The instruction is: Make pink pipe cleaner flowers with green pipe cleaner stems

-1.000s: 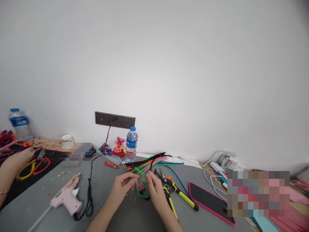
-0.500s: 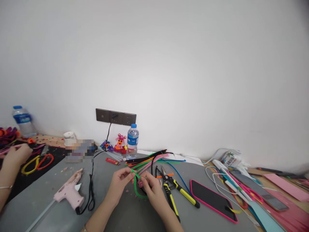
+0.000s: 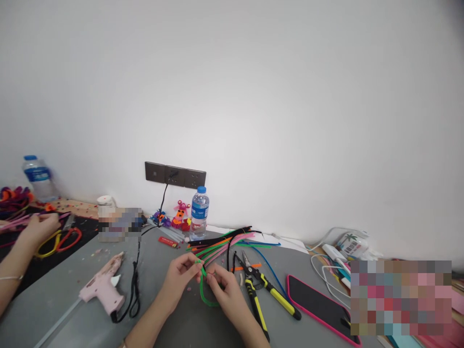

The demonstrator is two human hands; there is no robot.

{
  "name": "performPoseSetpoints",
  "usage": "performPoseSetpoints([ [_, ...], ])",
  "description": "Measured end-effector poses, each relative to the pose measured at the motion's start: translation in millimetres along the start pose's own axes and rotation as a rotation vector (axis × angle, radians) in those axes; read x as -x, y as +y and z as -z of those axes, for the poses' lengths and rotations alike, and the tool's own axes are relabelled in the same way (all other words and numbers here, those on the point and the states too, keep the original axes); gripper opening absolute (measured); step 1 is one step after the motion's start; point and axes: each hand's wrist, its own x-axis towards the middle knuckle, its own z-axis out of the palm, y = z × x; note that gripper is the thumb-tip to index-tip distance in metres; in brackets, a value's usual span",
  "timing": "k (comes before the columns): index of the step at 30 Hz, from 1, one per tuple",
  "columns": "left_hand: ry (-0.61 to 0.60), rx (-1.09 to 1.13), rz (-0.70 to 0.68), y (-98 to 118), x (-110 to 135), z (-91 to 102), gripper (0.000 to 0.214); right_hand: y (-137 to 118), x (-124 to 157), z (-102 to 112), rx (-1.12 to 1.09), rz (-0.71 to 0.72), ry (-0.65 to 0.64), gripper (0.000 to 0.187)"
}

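My left hand [image 3: 180, 278] and my right hand [image 3: 225, 290] meet low in the middle of the grey table [image 3: 170, 319]. Both pinch a green pipe cleaner [image 3: 202, 294] that loops down between them, with a small pink piece at my right fingertips. Just behind my hands lies a bundle of coloured pipe cleaners [image 3: 224, 241]. Yellow-handled pliers [image 3: 257, 290] rest right beside my right hand.
A pink glue gun [image 3: 103, 287] with a black cord lies at the left. A water bottle [image 3: 198, 212] stands before the wall socket [image 3: 175, 175]. A pink-cased phone [image 3: 319, 302] and cables lie at the right. Another person's hand [image 3: 38, 227] works at far left near yellow and red loops.
My hands have drawn closer together and the green loop has narrowed and hangs lower. The other person's hand at the left has shifted slightly right.
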Motion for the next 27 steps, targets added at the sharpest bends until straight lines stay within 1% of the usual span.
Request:
performPoseSetpoints([
  [5, -0.04, -0.12, 0.042, 3.5, 3.8, -2.4, 0.031, -4.2, -2.6, 1.8, -0.052, 0.0, 0.016, 0.036],
  [7, -0.048, -0.125, 0.035, 6.8, 5.3, -4.3, 0.032, -4.2, -2.4, 2.6, -0.062, -0.011, 0.013, 0.036],
  [9, -0.06, -0.098, 0.026, 9.0, 5.8, -5.4, 0.032, -4.6, -1.1, 3.2, -0.102, -0.046, -0.02, 0.038],
  [12, -0.076, -0.039, 0.028, 9.5, 4.7, -5.5, 0.032, -7.3, 2.3, 3.7, -0.16, -0.094, -0.108, 0.041],
  [14, -0.075, -0.001, 0.036, 9.3, 3.4, -5.2, 0.033, -9.8, 4.8, 3.8, -0.136, -0.091, -0.132, 0.036],
  [16, -0.048, 0.028, 0.044, 9.5, 2.3, -5.4, 0.034, -11.1, 6.6, 3.9, -0.057, -0.085, -0.127, 0.026],
  [18, -0.018, 0.053, 0.045, 10.4, 1.7, -6.2, 0.035, -10.2, 7.1, 3.8, 0.046, -0.071, -0.103, 0.013],
  [20, 0.002, 0.081, 0.05, 12.2, 1.6, -7.6, 0.035, -7.5, 6.1, 4.1, 0.149, -0.023, -0.032, 0.001],
  [22, 0.015, 0.138, 0.083, 15.4, 1.7, -9.0, 0.035, -4.2, 3.7, 5.0, 0.198, 0.022, 0.062, 0.008],
  [24, 0.031, 0.229, 0.141, 19.8, 1.7, -9.3, 0.036, -1.8, 0.9, 6.8, 0.13, 0.004, 0.131, 0.008],
  [26, 0.054, 0.329, 0.192, 23.9, 0.9, -7.9, 0.037, -0.9, -1.6, 9.3, -0.052, -0.053, 0.172, 0.005],
  [27, 0.07, 0.374, 0.212, 25.3, 0.3, -6.7, 0.038, -1.2, -2.5, 10.7, -0.163, -0.072, 0.188, 0.011],
])
